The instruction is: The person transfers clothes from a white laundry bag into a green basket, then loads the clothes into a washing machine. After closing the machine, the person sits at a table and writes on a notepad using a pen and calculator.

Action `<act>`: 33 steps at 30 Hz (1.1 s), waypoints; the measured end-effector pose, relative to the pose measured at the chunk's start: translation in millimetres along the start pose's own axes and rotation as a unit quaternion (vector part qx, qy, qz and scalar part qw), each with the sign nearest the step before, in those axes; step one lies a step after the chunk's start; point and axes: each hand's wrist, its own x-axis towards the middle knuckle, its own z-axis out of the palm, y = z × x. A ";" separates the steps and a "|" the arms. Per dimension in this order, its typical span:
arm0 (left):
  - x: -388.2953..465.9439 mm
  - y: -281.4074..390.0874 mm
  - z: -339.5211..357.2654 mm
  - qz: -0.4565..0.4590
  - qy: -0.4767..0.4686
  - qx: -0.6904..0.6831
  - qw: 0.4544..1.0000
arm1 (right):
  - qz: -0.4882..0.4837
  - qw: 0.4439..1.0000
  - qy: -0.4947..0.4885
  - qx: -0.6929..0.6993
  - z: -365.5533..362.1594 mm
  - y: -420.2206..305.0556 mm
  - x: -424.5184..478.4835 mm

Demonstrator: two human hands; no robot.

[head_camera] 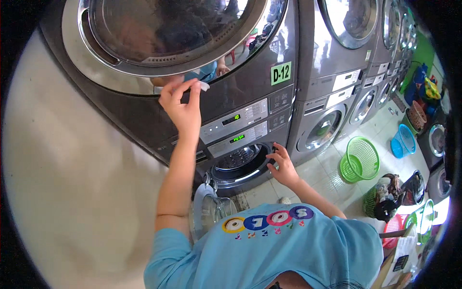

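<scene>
My left hand (182, 103) is raised before the upper machine's front, just below its large round door (169, 32). Between thumb and fingertips it pinches a small white piece (204, 86), which may be paper or cloth. Lower down, my right hand (283, 167) has its fingers apart and nothing in them. It is by the right rim of the lower washing machine's opening (240, 162); whether it touches the rim I cannot tell. The drum inside shows bare metal where visible. That washer's glass door (213, 211) hangs open at the left, partly hidden by my arm and shirt.
Two control panels (234, 124) with lit green displays sit between the doors. More stacked machines (321, 126) line up to the right. On the tiled floor stand a green basket (360, 159), a blue basket (403, 141) and a basket of clothes (383, 195). A pale wall (79, 173) is at left.
</scene>
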 end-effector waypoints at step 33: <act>-498.8 -65.1 -125.4 -0.217 -0.683 -0.176 0.675 | 0.300 0.709 -0.632 -0.086 1.8 59.0 -189.1</act>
